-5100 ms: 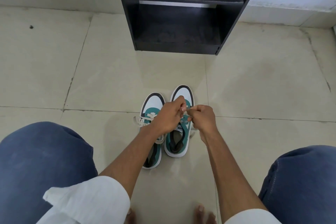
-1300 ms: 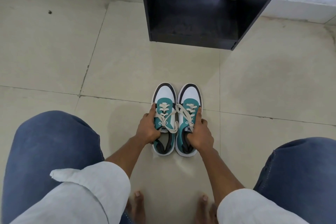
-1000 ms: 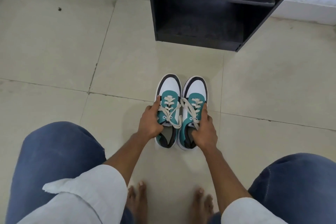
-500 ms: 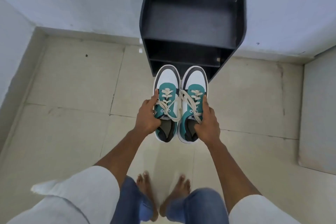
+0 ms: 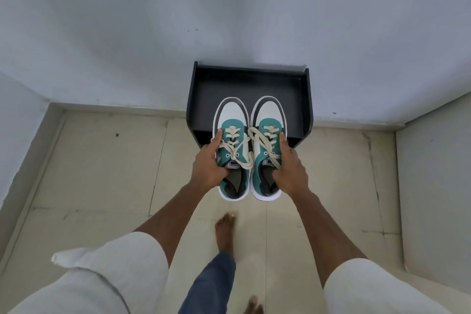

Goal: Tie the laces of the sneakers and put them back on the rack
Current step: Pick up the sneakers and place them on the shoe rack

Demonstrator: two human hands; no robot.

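Both arms reach forward and down, nearly straight, white sleeves pushed up past the elbows. The left hand [image 5: 207, 167] grips the outer side of the left sneaker [image 5: 232, 150], thumb on top. The right hand [image 5: 290, 169] clasps the right sneaker [image 5: 267, 148] likewise, fingers curled into its opening. One bare foot [image 5: 224, 232] steps ahead.

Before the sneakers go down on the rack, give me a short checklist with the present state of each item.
1. Left hand grips the left sneaker: ok.
2. Right hand grips the right sneaker: ok.
3. Laces tied on both: ok, loops lie across the gap between the pair.
4. Top shelf of the rack free of other things: ok.
5. Sneakers held side by side, toes toward the wall: ok.
6. Lower shelves free: cannot tell, hidden from this angle.
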